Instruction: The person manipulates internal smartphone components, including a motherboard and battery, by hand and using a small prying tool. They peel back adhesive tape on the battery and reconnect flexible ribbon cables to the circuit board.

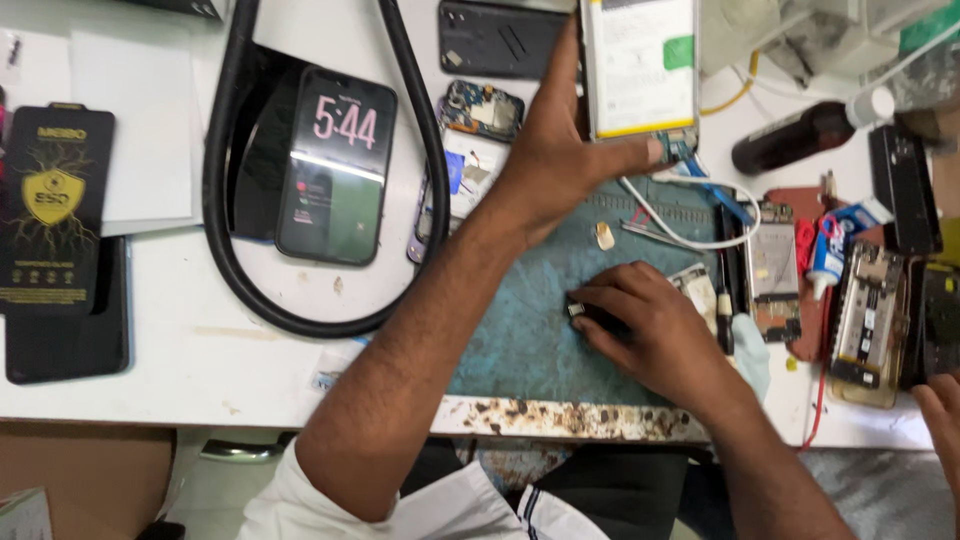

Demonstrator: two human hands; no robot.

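- While the person leans over the worn blue work mat point(520, 340), the left hand point(555, 150) reaches up and away from the body, fingers spread and laid on the lower left edge of a white-backed phone panel point(640, 65); the thumb stretches along the panel's bottom edge.
- That hand presses flat on the panel more than it clasps it; the fingertips are hidden behind the panel's edge, so whether they curl round it cannot be told.
- The right hand point(655, 330) rests lower on the mat, fingers curled narrow around a small dark part point(583, 312) that peeks out just past the fingertips.
- Just beyond the right hand's knuckles lies a small circuit board point(697, 290), and past it a black tool point(724, 280) and a white cable point(690, 225).
- Left of the left forearm lies a phone with a lit screen point(335, 165), ringed by a thick black hose point(225, 200).
- Near the left wrist sits an opened phone body point(480, 110).
- Another person's hand point(940, 420) shows at the far right edge.
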